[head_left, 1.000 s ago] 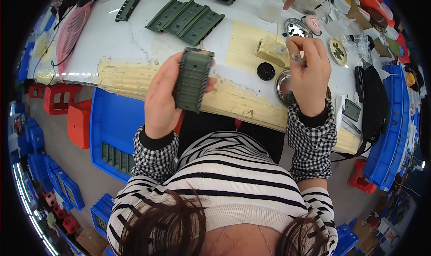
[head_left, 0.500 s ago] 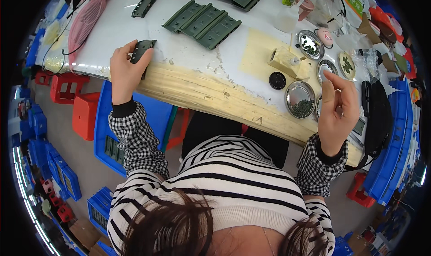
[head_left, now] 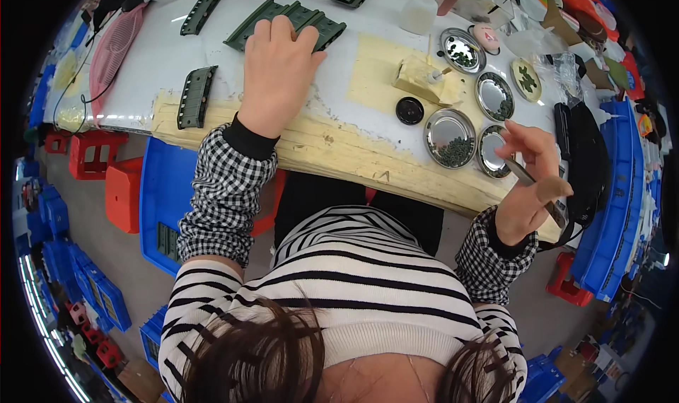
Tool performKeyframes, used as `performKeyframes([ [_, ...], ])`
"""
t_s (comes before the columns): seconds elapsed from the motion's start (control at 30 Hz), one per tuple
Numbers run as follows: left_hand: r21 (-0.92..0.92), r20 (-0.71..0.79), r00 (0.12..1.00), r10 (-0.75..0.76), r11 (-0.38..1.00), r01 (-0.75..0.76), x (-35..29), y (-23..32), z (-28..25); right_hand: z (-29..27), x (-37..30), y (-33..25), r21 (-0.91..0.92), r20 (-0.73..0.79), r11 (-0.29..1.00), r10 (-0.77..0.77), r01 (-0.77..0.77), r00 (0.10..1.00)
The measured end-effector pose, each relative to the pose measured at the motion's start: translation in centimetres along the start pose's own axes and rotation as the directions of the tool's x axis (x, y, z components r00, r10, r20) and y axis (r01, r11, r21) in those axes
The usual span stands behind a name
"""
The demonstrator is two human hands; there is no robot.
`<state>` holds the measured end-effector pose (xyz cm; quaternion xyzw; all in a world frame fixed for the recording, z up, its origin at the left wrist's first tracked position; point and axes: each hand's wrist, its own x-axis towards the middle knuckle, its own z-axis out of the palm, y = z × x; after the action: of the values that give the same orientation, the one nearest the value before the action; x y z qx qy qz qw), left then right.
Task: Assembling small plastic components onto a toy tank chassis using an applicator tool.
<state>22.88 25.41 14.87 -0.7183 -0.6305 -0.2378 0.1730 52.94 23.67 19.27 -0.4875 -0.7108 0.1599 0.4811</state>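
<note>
Nearest to us, our right hand point(head_left: 527, 184) is pinched shut around a pair of slim metal tweezers point(head_left: 534, 187), hovering just off the bench edge beside the small steel dishes point(head_left: 453, 131) of tiny dark green bits. Nothing seems to be caught in the tweezer tips as far as we can make out, so no small part looks to be going in right now.

A bit further out, our left hand point(head_left: 279, 67) lies palm down, fingers spread, on a ribbed green plastic panel point(head_left: 297, 18) on the white bench top point(head_left: 141, 56). It's resting or pressing on it, not lifting it; we can't tell if the fingers are curling under the far edge.

One narrow green strip point(head_left: 194, 95) sits on its own at the near left edge, touching the wooden lip point(head_left: 339, 152). Another lies further back, and more panels are stacked at the far edge. Our guess is we're between pieces, with plenty of panels left.

The panel itself is flat, dark olive, with raised ribs and slots, and looks stiff.
</note>
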Motion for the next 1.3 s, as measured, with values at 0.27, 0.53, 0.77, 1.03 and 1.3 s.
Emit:
performKeyframes([
  [0.27, -0.914, 0.324, 0.908, -0.266, -0.334, 0.228, -2.3, 3.0, -2.9, -1.8, -1.9, 2.3, 0.141, 0.348, 0.965, 0.161, -0.222, 0.924],
  [0.53, -0.331, 0.587, 0.809, 0.042, -0.899, 0.287, -4.0, 6.3, -4.1, -0.3, -2.3, 3.6, 0.030, 0.239, 0.980, 0.182, -0.195, 0.954],
  [0.77, -0.675, 0.665, 0.739, -0.111, -0.512, 0.531, -4.7, 7.5, -4.5, 0.0, -1.7, 3.4, -0.044, 0.263, 0.992, 0.122, -0.115, 0.957],
  [1.03, -0.790, 0.550, 0.815, -0.184, -0.431, 0.436, -4.7, 8.9, -4.7, 0.2, -1.0, 3.3, -0.023, 0.345, 0.998, 0.069, -0.065, 0.936],
  [1.3, -0.725, 0.626, 0.779, -0.035, -0.394, 0.565, -5.5, 8.1, -4.1, -0.7, 2.0, 2.9, -0.017, 0.569, 0.999, -0.026, 0.044, 0.822],
])
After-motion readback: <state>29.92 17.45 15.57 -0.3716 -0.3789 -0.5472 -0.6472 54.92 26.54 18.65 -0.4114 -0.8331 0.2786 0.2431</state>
